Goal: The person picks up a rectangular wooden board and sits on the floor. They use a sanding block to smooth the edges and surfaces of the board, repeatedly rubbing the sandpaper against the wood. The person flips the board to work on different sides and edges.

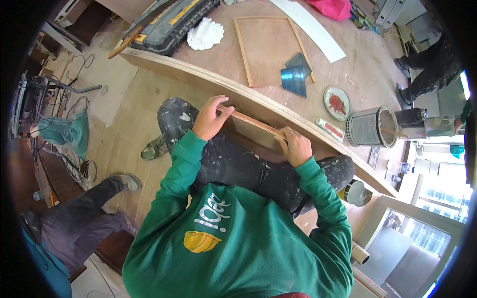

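Note:
My left hand (209,118) grips one end of a thin wooden panel (257,124), thumb on top and fingers over its far side. My right hand (297,146) pinches the other end. The panel stands on edge above my lap, its narrow edge upward and slanting down to the right; its lower part is hidden in shadow. Just beyond it runs the plywood edge of a worktable (208,76). On the tabletop lies a wooden panel with raised edge strips (264,48), and two putty spreaders, a blue one (294,79) and a grey one (299,62), rest at its corner.
A plate of red paste (337,103), a tube (330,129) and a large metal can (372,126) stand at right. Farther left are a white wad (205,34), a black toolbox (171,28) and a handsaw (125,43). Other people's legs (428,70) (85,201) show at both sides.

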A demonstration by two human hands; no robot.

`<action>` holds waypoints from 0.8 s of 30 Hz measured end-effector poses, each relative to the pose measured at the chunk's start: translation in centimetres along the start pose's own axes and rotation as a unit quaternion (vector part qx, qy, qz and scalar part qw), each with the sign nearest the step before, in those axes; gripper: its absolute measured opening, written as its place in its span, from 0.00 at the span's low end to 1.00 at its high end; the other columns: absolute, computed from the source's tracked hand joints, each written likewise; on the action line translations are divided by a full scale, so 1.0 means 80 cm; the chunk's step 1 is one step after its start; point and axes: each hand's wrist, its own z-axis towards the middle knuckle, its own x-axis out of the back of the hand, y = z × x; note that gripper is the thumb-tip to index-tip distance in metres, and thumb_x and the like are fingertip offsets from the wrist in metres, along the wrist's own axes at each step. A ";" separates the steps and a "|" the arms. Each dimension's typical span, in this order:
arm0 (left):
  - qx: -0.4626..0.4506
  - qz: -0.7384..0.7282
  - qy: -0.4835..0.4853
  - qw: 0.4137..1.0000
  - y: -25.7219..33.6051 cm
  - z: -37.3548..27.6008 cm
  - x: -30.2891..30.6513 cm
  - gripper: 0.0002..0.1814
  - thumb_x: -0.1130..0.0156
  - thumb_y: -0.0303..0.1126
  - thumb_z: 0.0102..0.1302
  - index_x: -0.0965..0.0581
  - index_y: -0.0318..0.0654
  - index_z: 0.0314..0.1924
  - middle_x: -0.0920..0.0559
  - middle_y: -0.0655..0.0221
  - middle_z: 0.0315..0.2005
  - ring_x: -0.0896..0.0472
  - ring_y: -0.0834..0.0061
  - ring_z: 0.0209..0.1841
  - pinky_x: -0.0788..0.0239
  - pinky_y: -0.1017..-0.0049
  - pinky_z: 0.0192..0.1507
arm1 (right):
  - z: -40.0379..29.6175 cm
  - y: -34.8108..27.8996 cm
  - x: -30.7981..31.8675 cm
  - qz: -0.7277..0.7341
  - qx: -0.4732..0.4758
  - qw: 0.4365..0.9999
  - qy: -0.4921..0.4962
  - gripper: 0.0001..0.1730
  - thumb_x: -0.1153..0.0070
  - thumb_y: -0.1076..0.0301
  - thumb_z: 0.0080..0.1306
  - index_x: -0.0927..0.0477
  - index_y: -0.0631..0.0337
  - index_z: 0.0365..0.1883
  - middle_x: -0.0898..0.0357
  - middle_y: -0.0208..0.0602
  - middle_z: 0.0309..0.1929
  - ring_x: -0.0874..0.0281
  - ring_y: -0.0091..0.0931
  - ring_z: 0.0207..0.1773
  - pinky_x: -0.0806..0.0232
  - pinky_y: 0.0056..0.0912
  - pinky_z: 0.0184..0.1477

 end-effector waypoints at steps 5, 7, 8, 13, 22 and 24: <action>0.005 0.172 -0.147 0.974 -0.014 -0.007 -0.019 0.27 0.32 0.45 0.68 0.23 0.36 0.59 0.19 0.55 0.53 0.19 0.52 0.54 0.27 0.58 0.56 | -0.014 0.056 -0.067 0.073 -0.031 0.994 -0.068 0.14 0.41 0.58 0.71 0.24 0.60 0.44 0.18 0.53 0.37 0.20 0.53 0.43 0.29 0.54 0.44; -0.023 0.217 -0.180 0.959 -0.026 -0.006 -0.027 0.25 0.31 0.44 0.66 0.22 0.37 0.57 0.19 0.55 0.51 0.19 0.52 0.53 0.26 0.57 0.55 | -0.016 0.078 -0.086 0.120 -0.046 0.988 -0.084 0.15 0.40 0.60 0.70 0.24 0.62 0.43 0.20 0.55 0.38 0.22 0.55 0.44 0.31 0.53 0.44; -0.034 0.240 -0.194 0.950 -0.030 -0.007 -0.030 0.25 0.30 0.44 0.65 0.22 0.37 0.57 0.19 0.55 0.50 0.19 0.52 0.53 0.26 0.57 0.54 | -0.013 0.076 -0.085 0.094 -0.043 0.992 -0.078 0.14 0.40 0.60 0.70 0.24 0.63 0.43 0.19 0.56 0.38 0.22 0.56 0.45 0.31 0.53 0.44; -0.033 0.267 -0.235 0.934 -0.033 0.005 -0.041 0.17 0.30 0.40 0.64 0.19 0.37 0.48 0.16 0.57 0.43 0.18 0.51 0.48 0.26 0.57 0.51 | -0.006 0.065 -0.066 0.056 -0.050 0.989 -0.129 0.15 0.42 0.59 0.71 0.23 0.61 0.46 0.18 0.53 0.41 0.20 0.53 0.47 0.29 0.54 0.48; -0.005 0.282 -0.346 0.895 -0.003 0.031 -0.042 0.13 0.28 0.41 0.62 0.17 0.39 0.35 0.14 0.54 0.33 0.16 0.49 0.41 0.26 0.51 0.45 | -0.014 0.058 -0.056 -0.064 -0.042 0.987 -0.144 0.14 0.40 0.59 0.68 0.19 0.55 0.49 0.15 0.45 0.49 0.17 0.47 0.51 0.24 0.52 0.51; 0.004 0.290 -0.365 0.885 0.002 0.027 -0.041 0.14 0.29 0.42 0.63 0.17 0.38 0.37 0.14 0.55 0.33 0.16 0.49 0.41 0.26 0.52 0.45 | -0.019 0.054 -0.051 -0.071 -0.055 0.983 -0.162 0.15 0.40 0.59 0.68 0.19 0.55 0.49 0.15 0.45 0.47 0.16 0.47 0.51 0.24 0.52 0.51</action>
